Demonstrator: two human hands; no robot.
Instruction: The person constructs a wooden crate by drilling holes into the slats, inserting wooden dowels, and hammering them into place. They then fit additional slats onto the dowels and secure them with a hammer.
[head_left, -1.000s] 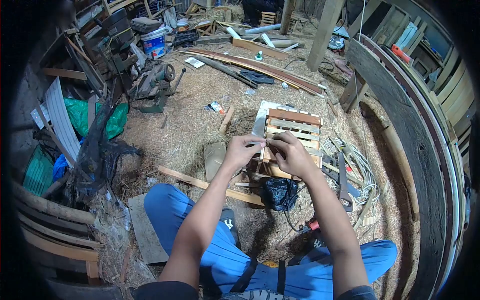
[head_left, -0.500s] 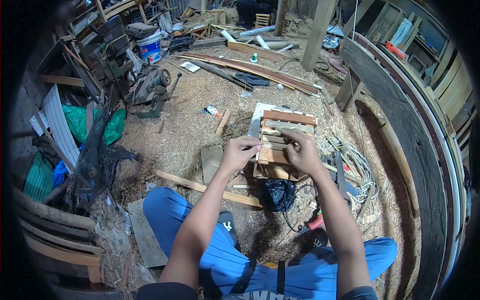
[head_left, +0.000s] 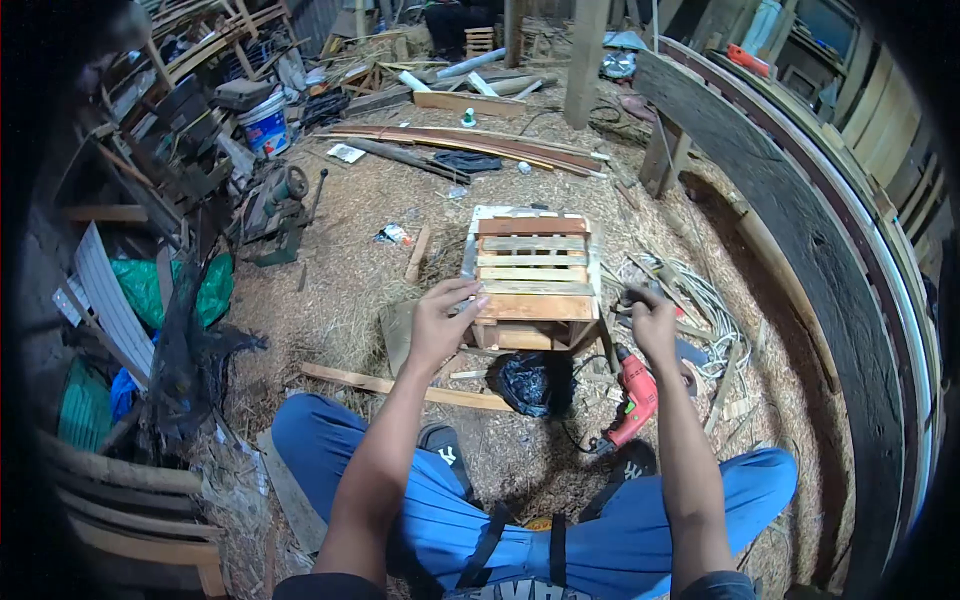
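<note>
A small slatted wooden stool (head_left: 535,302) stands in front of me, with light and reddish slats across its top and an open space under its front board. At its left front edge is my left hand (head_left: 440,318), thumb and fingers drawn together in a pinch; anything between them is too small to make out. To the right of the stool, apart from it, my right hand (head_left: 655,326) is closed, with a dark shape at its fingers that I cannot identify. Just below that hand lies a red power drill (head_left: 635,402) on the shavings.
A black plastic bag (head_left: 535,383) sits before the stool, beside a long wooden strip (head_left: 410,388). Coiled cable (head_left: 712,310) lies to the right. A heavy dark beam (head_left: 800,225) runs along the right side. Long boards (head_left: 480,148) and a bench vise (head_left: 275,205) are farther off.
My right hand has left the stool's top and moved right and slightly down, closing. My left hand stays pinched at the stool's left edge. The view has shifted, showing more of the drill.
</note>
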